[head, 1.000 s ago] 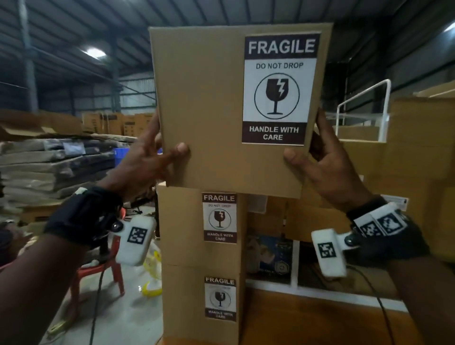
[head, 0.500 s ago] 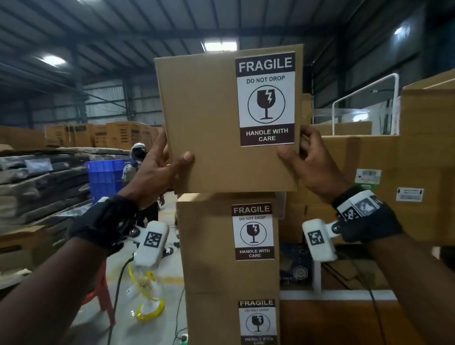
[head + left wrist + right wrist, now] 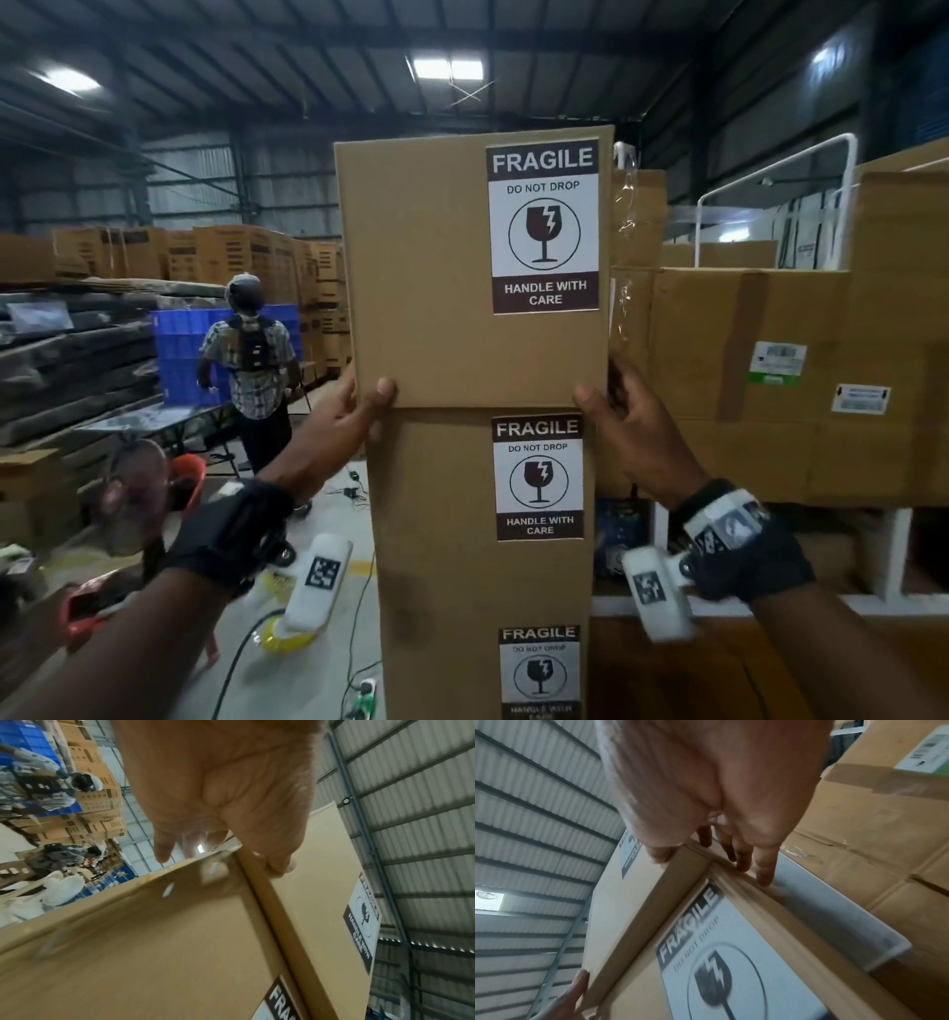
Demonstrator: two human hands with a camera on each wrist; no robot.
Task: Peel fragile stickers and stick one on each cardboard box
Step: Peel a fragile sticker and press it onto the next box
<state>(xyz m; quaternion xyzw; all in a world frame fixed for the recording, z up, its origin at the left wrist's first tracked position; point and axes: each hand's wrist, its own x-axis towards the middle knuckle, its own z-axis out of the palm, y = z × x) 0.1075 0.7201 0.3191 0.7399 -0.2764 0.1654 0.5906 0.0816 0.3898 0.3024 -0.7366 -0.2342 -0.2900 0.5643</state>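
Note:
A cardboard box (image 3: 426,267) with a FRAGILE sticker (image 3: 543,226) sits on top of a stack of two more stickered boxes (image 3: 436,514). My left hand (image 3: 354,411) grips its lower left corner, thumb on the front face and fingers behind the side. My right hand (image 3: 616,411) grips the lower right corner the same way. In the left wrist view the thumb (image 3: 280,862) lies on the front face of the top box (image 3: 321,882). In the right wrist view the thumb (image 3: 659,854) presses the front and the fingers (image 3: 765,874) lie along the side of the box (image 3: 628,912).
Large taped cartons (image 3: 770,385) stand close on the right, with a white rail (image 3: 770,174) above them. A person (image 3: 251,360) stands on the left by a blue crate (image 3: 179,349). Cables and a yellow fan (image 3: 282,632) lie on the floor at the lower left.
The top box has come down from above the stack onto the box below. Both hands have slid to its bottom corners, still gripping.

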